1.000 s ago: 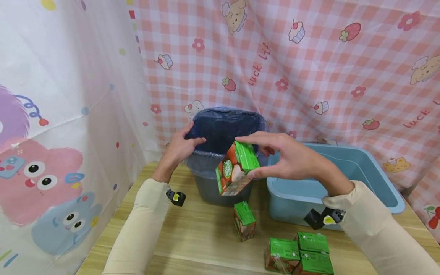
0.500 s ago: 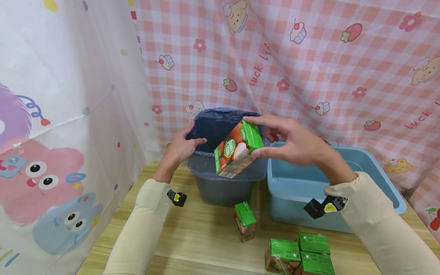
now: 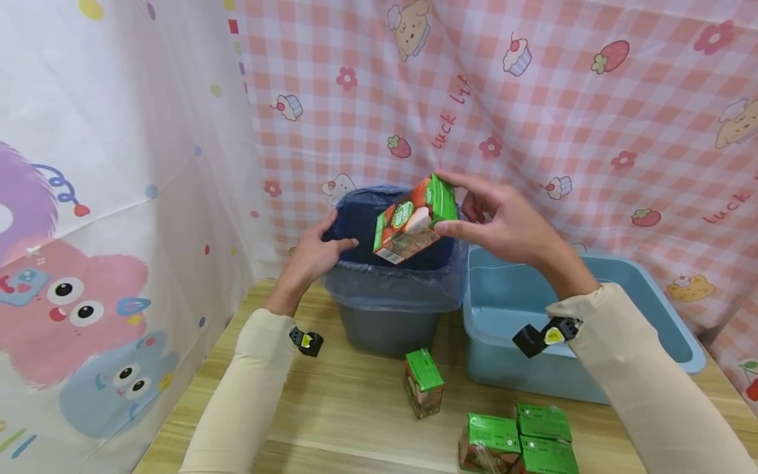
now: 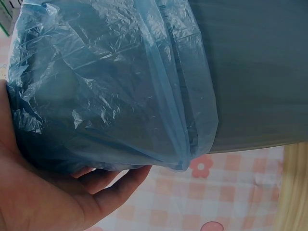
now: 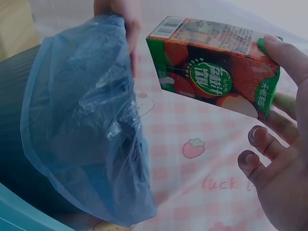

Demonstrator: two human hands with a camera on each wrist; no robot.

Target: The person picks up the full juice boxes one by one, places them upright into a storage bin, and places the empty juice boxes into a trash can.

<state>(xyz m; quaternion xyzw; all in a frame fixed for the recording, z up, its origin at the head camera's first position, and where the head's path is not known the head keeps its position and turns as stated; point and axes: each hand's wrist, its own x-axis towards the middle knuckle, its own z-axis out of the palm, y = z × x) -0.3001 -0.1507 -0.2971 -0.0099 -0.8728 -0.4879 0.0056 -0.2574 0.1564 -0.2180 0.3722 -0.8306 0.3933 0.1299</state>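
My right hand (image 3: pixel 509 220) pinches one end of a juice carton (image 3: pixel 408 220), red with green ends, between thumb and fingers. It holds the carton tilted above the mouth of a grey trash bin (image 3: pixel 387 332) lined with a blue plastic bag (image 3: pixel 397 289). In the right wrist view the carton (image 5: pixel 216 67) is apart from the bag-covered rim. My left hand (image 3: pixel 314 253) grips the bin's left rim, thumb over the inner side. From the left wrist view, the fingers of that hand (image 4: pixel 53 197) lie along the outside of the bag. The bin's bottom is hidden.
One similar carton (image 3: pixel 424 385) stands on the wooden table (image 3: pixel 331 421) in front of the bin. Several more green-topped cartons (image 3: pixel 490 434) stand together at the front right. A blue tub (image 3: pixel 533 368) sits right of the bin. Patterned cloths (image 3: pixel 355 118) hang behind and at left.
My right hand has raised the carton from in front of the bin to above its opening, tipping it flatter. The left hand has stayed at the rim.
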